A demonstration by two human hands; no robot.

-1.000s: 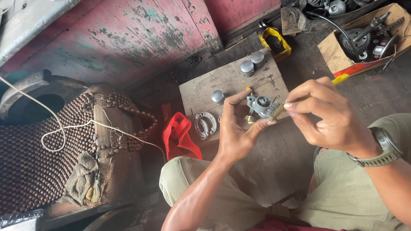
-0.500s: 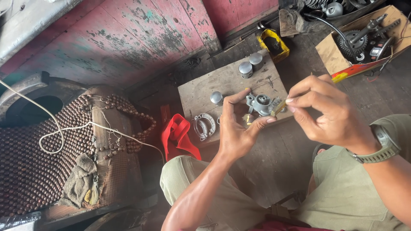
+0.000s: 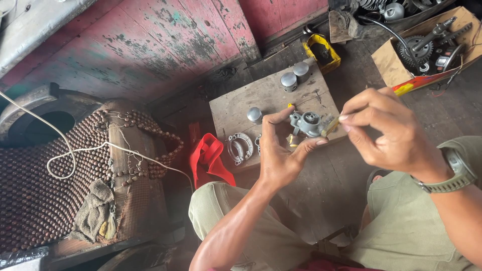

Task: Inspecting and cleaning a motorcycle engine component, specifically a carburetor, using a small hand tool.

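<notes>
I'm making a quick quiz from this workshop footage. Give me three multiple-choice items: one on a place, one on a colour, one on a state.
1. Where does the red strap lie?
A. in the cardboard box
B. on the floor left of the wooden board
C. on the beaded seat cover

2. What colour is the wristwatch band?
A. olive green
B. white
C. red

3. How is the small grey metal part held?
A. lying on the board
B. hanging from a cord
C. in the left hand's fingertips

Answers:
B, the red strap lies beside the wooden board.
A, the wristwatch band is olive.
C, the left hand pinches the grey metal part while the right hand works at it.
</notes>
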